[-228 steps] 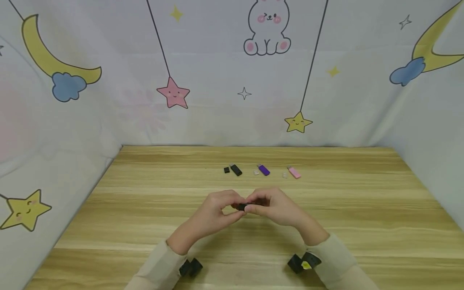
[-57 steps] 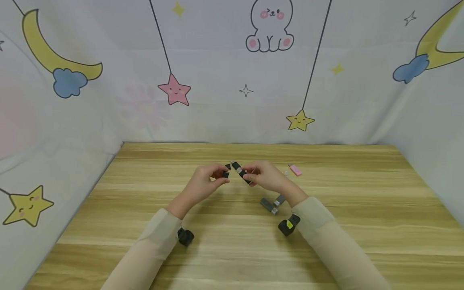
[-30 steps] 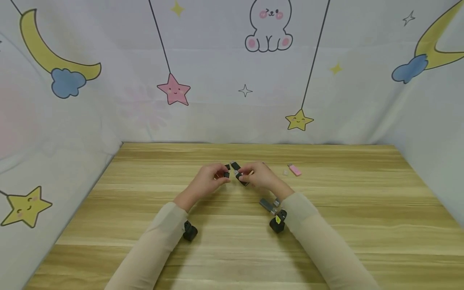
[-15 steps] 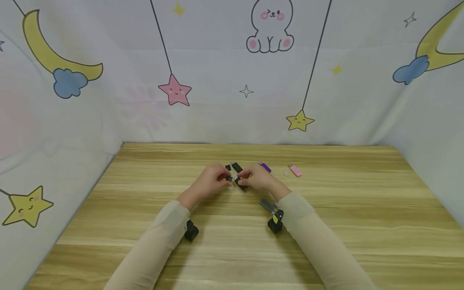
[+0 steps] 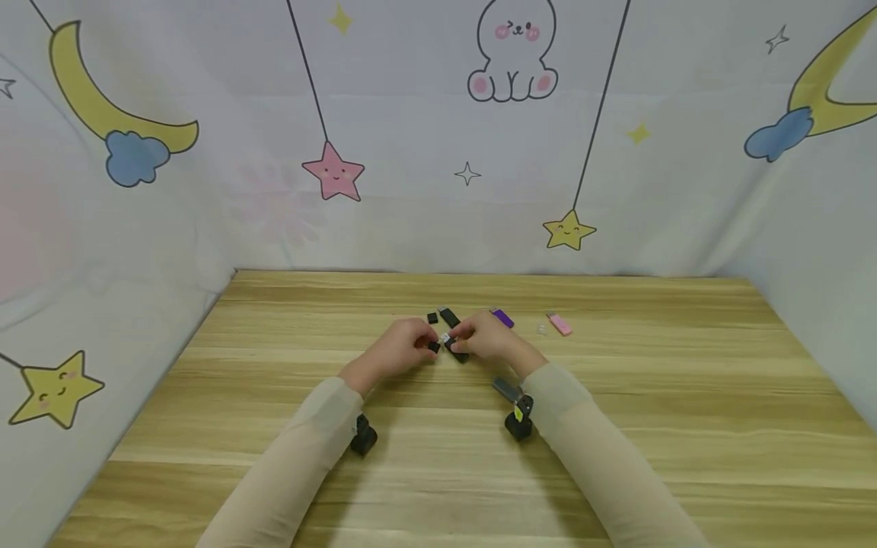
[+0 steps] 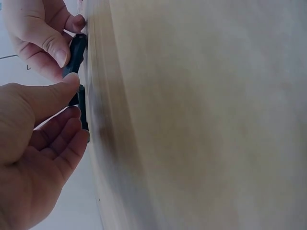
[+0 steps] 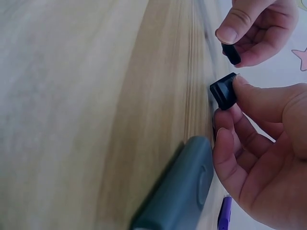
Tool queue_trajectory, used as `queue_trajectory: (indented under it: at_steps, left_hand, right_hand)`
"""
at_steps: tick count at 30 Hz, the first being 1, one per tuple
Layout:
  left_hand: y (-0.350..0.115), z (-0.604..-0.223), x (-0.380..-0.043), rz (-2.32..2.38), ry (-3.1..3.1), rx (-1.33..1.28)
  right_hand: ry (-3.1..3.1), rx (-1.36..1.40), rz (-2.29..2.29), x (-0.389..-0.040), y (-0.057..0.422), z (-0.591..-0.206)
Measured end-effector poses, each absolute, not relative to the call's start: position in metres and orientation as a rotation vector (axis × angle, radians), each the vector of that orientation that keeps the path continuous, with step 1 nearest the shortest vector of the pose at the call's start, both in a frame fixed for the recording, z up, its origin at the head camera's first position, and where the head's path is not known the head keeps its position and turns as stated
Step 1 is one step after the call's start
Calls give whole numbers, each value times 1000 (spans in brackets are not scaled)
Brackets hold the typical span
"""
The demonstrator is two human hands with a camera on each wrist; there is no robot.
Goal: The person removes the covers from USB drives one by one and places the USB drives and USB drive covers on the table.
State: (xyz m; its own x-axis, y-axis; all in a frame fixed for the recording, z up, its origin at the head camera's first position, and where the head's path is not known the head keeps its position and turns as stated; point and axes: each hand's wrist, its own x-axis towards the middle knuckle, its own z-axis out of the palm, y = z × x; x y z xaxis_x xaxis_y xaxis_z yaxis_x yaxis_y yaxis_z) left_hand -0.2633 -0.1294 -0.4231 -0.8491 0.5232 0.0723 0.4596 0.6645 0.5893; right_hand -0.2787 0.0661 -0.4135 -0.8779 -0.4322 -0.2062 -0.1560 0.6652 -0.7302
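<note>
In the head view my left hand [image 5: 404,346] pinches a small black cap [image 5: 434,347] between thumb and fingers, low over the wooden table. Just right of it, my right hand [image 5: 489,335] pinches a black USB stick [image 5: 455,352] whose metal plug [image 5: 446,337] is bare and points toward the cap. A narrow gap separates plug and cap. The right wrist view shows the black cap [image 7: 231,53] in the left fingers and the stick's end [image 7: 223,91] in the right. Behind them lie another black USB stick [image 5: 448,316] and its square cap [image 5: 432,318].
To the right at the back are a purple USB stick [image 5: 503,317], a pink one [image 5: 559,323] and a clear cap [image 5: 542,329]. A grey USB stick [image 5: 505,389] lies beside my right wrist, whose camera [image 5: 519,422] covers part of that area.
Since the oldest frame both hands moved farther back, and grey pieces now lie on the table. Over the last second the hands came slightly nearer me, and the purple stick came back into view.
</note>
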Motion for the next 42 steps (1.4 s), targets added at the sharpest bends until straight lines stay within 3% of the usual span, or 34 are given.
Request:
queue_trajectory:
  at_steps: [42]
  left_hand:
    - [-124, -423, -267, 867, 2745, 761]
  right_hand:
    - [2411, -371, -1138, -282, 71, -419]
